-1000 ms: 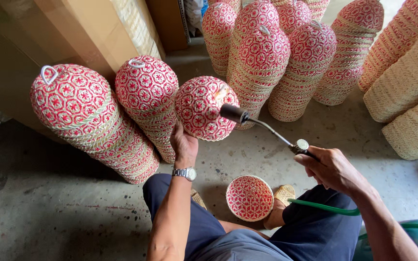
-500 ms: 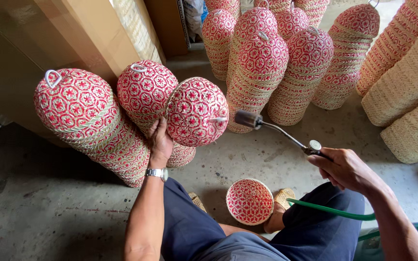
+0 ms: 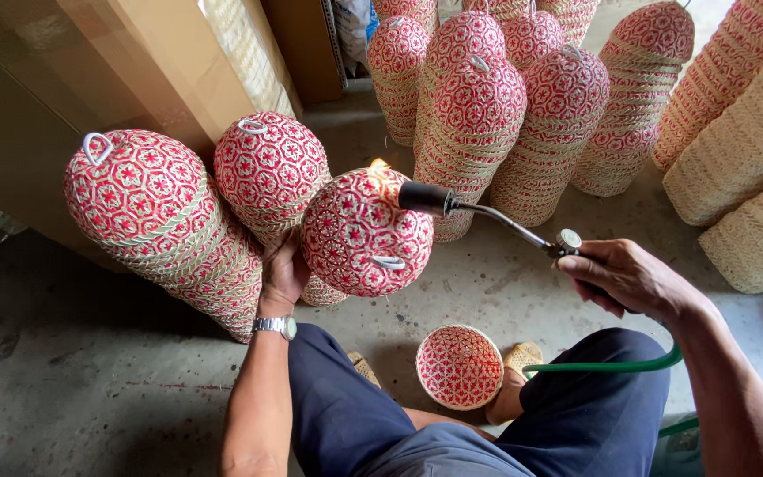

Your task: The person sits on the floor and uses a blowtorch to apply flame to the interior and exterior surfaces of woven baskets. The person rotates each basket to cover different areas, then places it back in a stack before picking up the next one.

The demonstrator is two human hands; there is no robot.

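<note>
Basket Meets a Small Flame

Basket, round, red and white, sits in the middle of the view, held up off the floor. The left hand is at 9 o'clock from it, with its fingers wrapped behind the woven side, so most of them are hidden. The right hand is over at 3 o'clock, with its fingers curled tight around the handle of a gas torch. The torch's dark tip almost touches the top of the basket, and a little orange flame burns there at 12 o'clock. A green hose runs from the torch down past the knee.

A small basket lid lies on the floor at 6 o'clock. Tall basket stacks stand close behind.

The weave looks dry. If the flame rests on one spot too long, it could burn or catch fire. The left hand is near the heat too, and the stacks could catch a spark.
</note>
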